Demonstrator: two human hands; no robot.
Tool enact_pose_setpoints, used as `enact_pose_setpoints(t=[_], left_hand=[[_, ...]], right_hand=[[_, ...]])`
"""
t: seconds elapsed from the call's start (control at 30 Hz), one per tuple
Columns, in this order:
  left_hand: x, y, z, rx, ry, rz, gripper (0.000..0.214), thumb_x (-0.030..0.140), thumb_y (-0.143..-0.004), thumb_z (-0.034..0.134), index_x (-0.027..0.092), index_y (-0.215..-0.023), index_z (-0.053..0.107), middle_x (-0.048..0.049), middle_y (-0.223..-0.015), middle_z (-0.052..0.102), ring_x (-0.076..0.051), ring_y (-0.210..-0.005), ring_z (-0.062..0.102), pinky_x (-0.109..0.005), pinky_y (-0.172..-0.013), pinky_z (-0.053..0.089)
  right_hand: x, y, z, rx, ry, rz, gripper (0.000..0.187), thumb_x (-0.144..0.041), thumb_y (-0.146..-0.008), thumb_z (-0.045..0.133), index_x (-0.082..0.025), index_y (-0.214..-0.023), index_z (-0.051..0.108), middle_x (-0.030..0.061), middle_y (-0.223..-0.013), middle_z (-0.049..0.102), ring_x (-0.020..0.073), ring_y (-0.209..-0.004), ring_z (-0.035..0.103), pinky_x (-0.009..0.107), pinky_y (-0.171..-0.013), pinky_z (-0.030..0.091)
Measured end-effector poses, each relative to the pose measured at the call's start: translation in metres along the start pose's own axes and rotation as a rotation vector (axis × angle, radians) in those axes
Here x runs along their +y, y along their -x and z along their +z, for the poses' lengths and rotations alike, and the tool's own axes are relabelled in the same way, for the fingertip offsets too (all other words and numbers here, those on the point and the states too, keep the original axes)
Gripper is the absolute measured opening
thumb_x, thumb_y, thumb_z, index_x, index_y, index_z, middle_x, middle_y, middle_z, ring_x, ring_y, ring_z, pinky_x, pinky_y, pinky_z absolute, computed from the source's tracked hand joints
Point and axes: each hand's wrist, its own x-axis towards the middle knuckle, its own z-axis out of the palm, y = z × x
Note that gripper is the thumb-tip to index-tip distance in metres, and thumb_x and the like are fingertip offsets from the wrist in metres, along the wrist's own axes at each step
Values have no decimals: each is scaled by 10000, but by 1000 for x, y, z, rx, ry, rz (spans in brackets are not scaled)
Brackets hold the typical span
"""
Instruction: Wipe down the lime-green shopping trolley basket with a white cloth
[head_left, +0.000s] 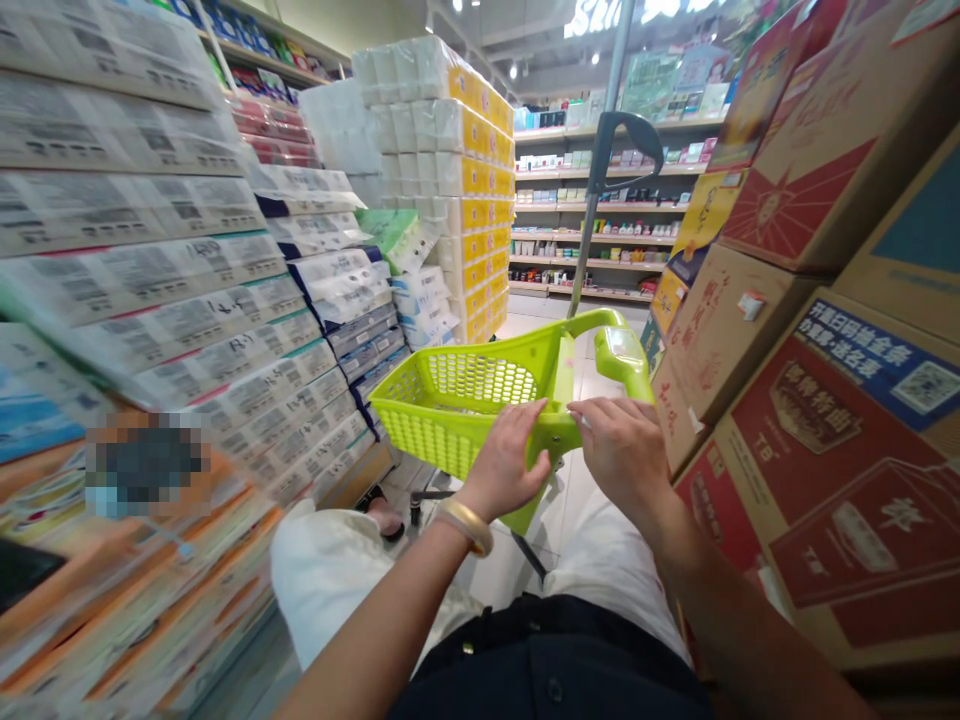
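A lime-green plastic shopping cart point(450, 440) with a perforated basket stands right in front of me. My left hand point(514, 462), with a gold bangle point(466, 527) at its wrist, is closed over the cart's near rim. Beside it, my right hand point(626, 450) has its fingers bent over the same edge, just below the curved green handle point(626, 350). The fingertips of the two hands are a small gap apart. Little of the basket's floor shows, and the undersides of both hands are hidden.
Stacked paper packs point(150, 200) rise on the left, with a tall stack of yellow-sided rolls point(476, 200) behind. Cardboard cartons point(847, 450) crowd the right. A grey pole point(590, 220) with a dark handle stands ahead, before stocked shelves point(600, 240). A foot point(386, 515) shows near the cart's base.
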Motion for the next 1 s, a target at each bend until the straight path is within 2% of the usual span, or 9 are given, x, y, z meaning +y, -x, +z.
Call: enact_pose_setpoints(t=[0.13, 0.27, 0.43, 0.53, 0.6, 0.7, 0.83, 0.9, 1.0], left_hand=[[13, -6, 12, 13, 39, -42, 661, 175, -794, 536, 135, -1429, 356, -179, -1388, 523, -284, -1308, 478, -511, -1126, 387], [14, -2, 10, 27, -57, -80, 602, 210, -792, 538, 137, -1376, 409, -171, -1322, 564, -301, -1244, 517, -544, -1105, 381], [14, 6, -4, -11, -123, -98, 488, 252, -766, 559, 182, -1247, 508, -122, -1207, 598, -301, -1163, 524, -547, -1099, 356], [14, 11, -11, -7, -117, -147, 514, 213, -736, 547, 172, -1246, 502, -123, -1228, 578, -299, -1200, 497, -545, -1142, 300], [14, 14, -14, -11, -105, -175, 527, 207, -745, 527, 179, -1270, 485, -123, -1269, 561, -297, -1246, 476, -557, -1171, 248], [20, 19, -18, -8, -99, -164, 535, 241, -778, 520, 196, -1308, 458, -129, -1327, 532, -305, -1313, 437, -579, -1182, 210], [35, 22, -23, 55, -95, -56, 526, 267, -810, 533, 195, -1322, 434, -133, -1338, 540, -310, -1346, 415, -571, -1186, 200], [42, 22, -25, 81, -83, -33, 474, 250, -800, 547, 214, -1265, 466, -114, -1274, 585, -296, -1283, 479, -556, -1179, 223], [45, 23, -27, 118, -48, -55, 271, 247, -794, 551, 226, -1064, 540, -70, -1066, 639, -250, -1079, 574, -511, -1131, 309]], right_hand=[[-16, 1, -3, 33, -54, -58, 175, -166, -928, 559, -199, -993, 718, 25, -920, 770, 205, -822, 647, 342, -827, 369], [-24, 2, -8, 47, -183, -102, 203, -184, -952, 530, -214, -1020, 720, 22, -972, 774, 193, -867, 667, 338, -857, 395], [8, 0, -9, 19, -446, 28, 241, -285, -981, 495, -245, -952, 731, 12, -906, 775, 187, -863, 687, 356, -866, 442], [25, -2, -1, 101, -528, 151, 281, -348, -978, 482, -241, -912, 733, 35, -910, 772, 209, -890, 697, 380, -874, 483], [21, 1, 4, 172, -544, 169, 282, -350, -977, 475, -236, -925, 728, 52, -938, 769, 222, -932, 697, 400, -907, 490], [-3, 9, 4, 226, -587, 99, 251, -269, -983, 460, -242, -979, 709, 48, -988, 768, 212, -1004, 691, 416, -1001, 453], [-16, 14, 2, 152, -609, -89, 242, -206, -970, 470, -271, -1034, 694, 12, -1051, 763, 185, -1065, 679, 420, -1104, 367], [-5, 12, 5, 147, -595, -80, 244, -222, -972, 465, -268, -1025, 699, 15, -1054, 763, 191, -1082, 676, 434, -1129, 343], [6, 6, 11, 226, -570, 72, 252, -243, -979, 452, -248, -1010, 702, 41, -1045, 765, 215, -1111, 665, 462, -1112, 363]])
